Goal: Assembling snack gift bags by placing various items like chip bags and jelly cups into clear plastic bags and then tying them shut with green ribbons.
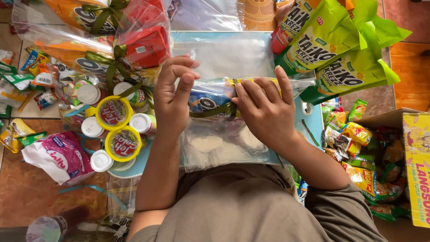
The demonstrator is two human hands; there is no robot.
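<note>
A clear plastic bag (224, 139) filled with snack packets lies across a light blue board (311, 121) in front of me. A dark green ribbon (215, 110) circles the bag's neck. My left hand (175, 96) pinches the ribbon on the left side of the bag. My right hand (262, 110) presses down on the bag and grips the ribbon at the knot. A blue biscuit pack (207, 101) shows through the plastic between my hands.
Finished clear bags tied with green ribbon (114, 42) lie at the upper left. Yellow-lidded cups (114, 114) and white-capped bottles stand to the left. Green snack bags (336, 49) sit at the upper right. A cardboard box (416, 166) with small packets is at right.
</note>
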